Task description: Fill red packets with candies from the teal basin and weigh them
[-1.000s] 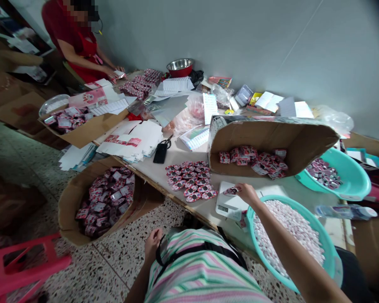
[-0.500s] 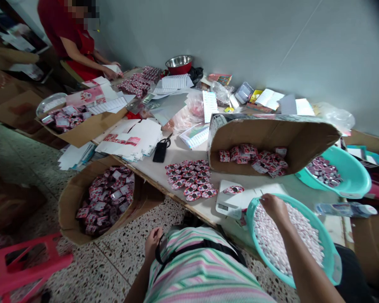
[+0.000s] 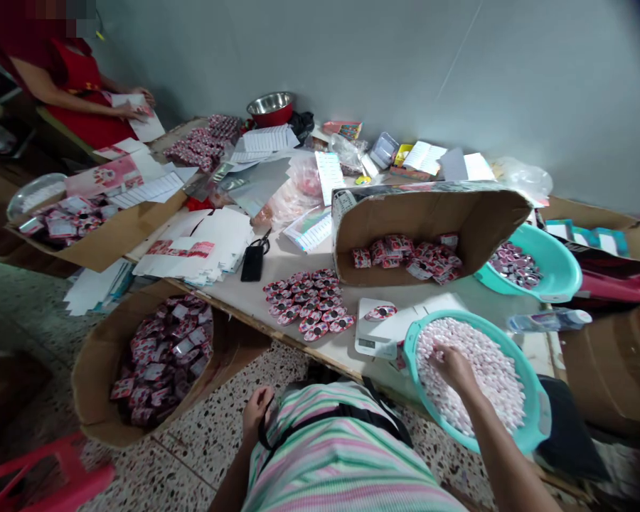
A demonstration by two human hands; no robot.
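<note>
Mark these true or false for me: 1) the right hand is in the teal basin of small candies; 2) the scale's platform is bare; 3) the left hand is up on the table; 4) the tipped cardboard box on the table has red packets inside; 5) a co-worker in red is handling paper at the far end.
1) True: the right hand is down among the candies in the teal basin.
2) False: one filled pink tray lies on the scale.
3) False: the left hand is by the striped shirt, below the table edge.
4) True: the tipped box holds red packets.
5) True: the co-worker holds paper.
</note>
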